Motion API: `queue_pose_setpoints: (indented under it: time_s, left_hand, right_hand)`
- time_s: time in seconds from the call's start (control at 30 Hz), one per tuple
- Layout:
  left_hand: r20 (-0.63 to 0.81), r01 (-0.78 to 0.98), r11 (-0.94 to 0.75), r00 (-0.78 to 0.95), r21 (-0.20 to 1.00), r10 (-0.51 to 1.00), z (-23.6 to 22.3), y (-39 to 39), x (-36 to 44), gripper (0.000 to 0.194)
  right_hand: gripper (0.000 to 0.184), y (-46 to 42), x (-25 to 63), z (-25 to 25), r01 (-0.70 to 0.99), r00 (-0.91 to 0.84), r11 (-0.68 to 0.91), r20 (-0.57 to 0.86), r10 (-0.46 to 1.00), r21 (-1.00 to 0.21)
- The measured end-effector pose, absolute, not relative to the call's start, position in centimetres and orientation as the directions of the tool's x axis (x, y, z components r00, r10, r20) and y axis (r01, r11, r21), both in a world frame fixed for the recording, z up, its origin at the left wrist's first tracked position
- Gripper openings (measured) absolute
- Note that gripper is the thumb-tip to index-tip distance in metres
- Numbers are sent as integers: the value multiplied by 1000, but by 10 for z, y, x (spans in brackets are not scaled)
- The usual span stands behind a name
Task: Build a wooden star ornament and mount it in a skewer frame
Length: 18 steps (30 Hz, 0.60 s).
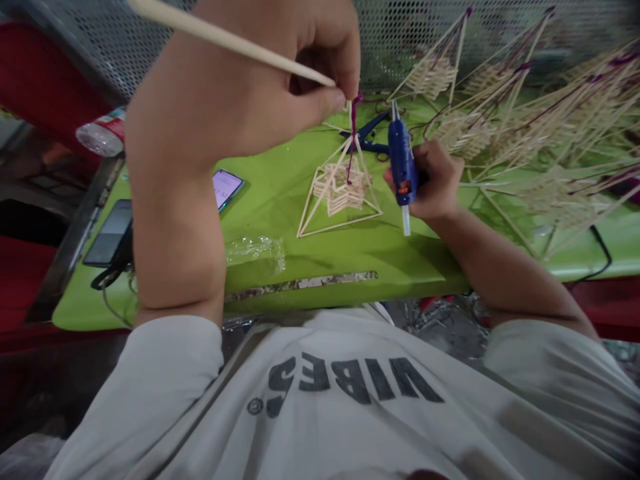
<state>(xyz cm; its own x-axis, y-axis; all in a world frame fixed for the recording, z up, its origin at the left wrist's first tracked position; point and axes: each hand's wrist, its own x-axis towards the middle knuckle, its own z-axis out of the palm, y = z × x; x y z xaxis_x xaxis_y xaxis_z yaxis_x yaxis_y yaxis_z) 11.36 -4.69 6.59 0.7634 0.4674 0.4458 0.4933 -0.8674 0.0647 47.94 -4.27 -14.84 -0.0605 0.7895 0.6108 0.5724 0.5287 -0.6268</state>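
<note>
My left hand (280, 73) is raised, thumb and fingers pinched at the top of a purple string (354, 120). A pale wooden stick (235, 45) lies across this hand, its tip by the thumb. Under it, a pyramid frame of thin sticks (340, 228) stands on the green table, with a star-shaped stack of sticks (345, 190) inside, and the string runs down to that stack. My right hand (437, 180) is wrapped round a blue glue gun (401, 157), its nozzle pointing away from me and a clear glue stick out of its back end.
Blue pliers (373, 133) lie behind the frame. Several similar stick pyramids (465, 133) crowd the table's right side. A phone (227, 187), crumpled clear plastic (255, 252), a grey device with a cable (109, 232) and a plastic bottle (103, 132) are at the left. Perforated metal (390, 33) stands behind.
</note>
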Motion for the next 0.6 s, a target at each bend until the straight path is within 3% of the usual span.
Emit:
queue_pose_setpoints:
  time_s: [0.13, 0.33, 0.4, 0.53, 0.6]
  left_hand:
    - [461, 476, -879, 773, 34, 436, 65, -45, 113, 36]
    - [455, 506, -861, 756, 49, 471, 65, -44, 114, 35]
    - [454, 489, -871, 766, 47, 455, 64, -43, 114, 35]
    - [498, 430, -900, 765, 76, 408, 62, -40, 112, 31]
    - [490, 414, -906, 773, 95, 404, 62, -39, 113, 33]
  right_hand:
    - [63, -48, 474, -149, 703, -156, 595, 731, 664, -390]
    - [66, -49, 462, -152, 695, -171, 609, 734, 657, -383]
    - [66, -55, 458, -152, 684, -144, 584, 703, 697, -438]
    - [65, -76, 449, -157, 522, 20, 391, 469, 883, -758]
    - [70, -84, 448, -162, 437, 55, 307, 365, 929, -846]
